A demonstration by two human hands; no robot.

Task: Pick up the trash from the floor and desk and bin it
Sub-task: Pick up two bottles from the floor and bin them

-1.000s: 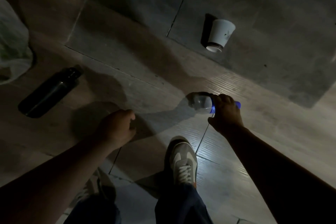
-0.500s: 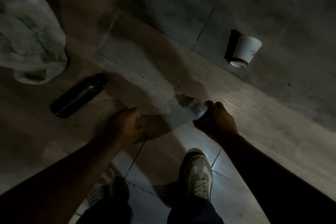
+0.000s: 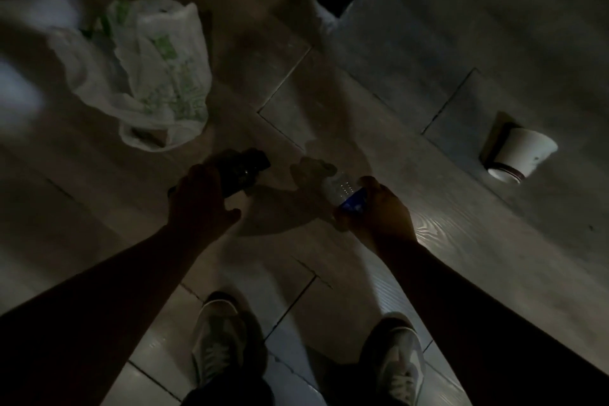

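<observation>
My right grip (image 3: 379, 211): clamped on clear bottle (image 3: 342, 189), centre frame. My left grip (image 3: 201, 199): over dark bottle (image 3: 245, 166) on floor (image 3: 362, 109); closure cannot be told. Unbinned: bag (image 3: 148, 76) upper left, cup (image 3: 517, 155) right. Risk: dark bottle slips if lifted half-held.

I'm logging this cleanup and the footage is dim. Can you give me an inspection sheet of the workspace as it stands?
Surface: dim wood-look tile floor.
Job's things: clear bottle with blue label; dark bottle; paper cup lying on its side, right; crumpled white plastic bag, upper left.
Clutter: nothing seen.
Hands: right hand grips the clear bottle; left hand lies on the dark bottle, grip too dark to tell.
Cables: nothing seen.
Surroundings: the person's two shoes at the bottom.
</observation>
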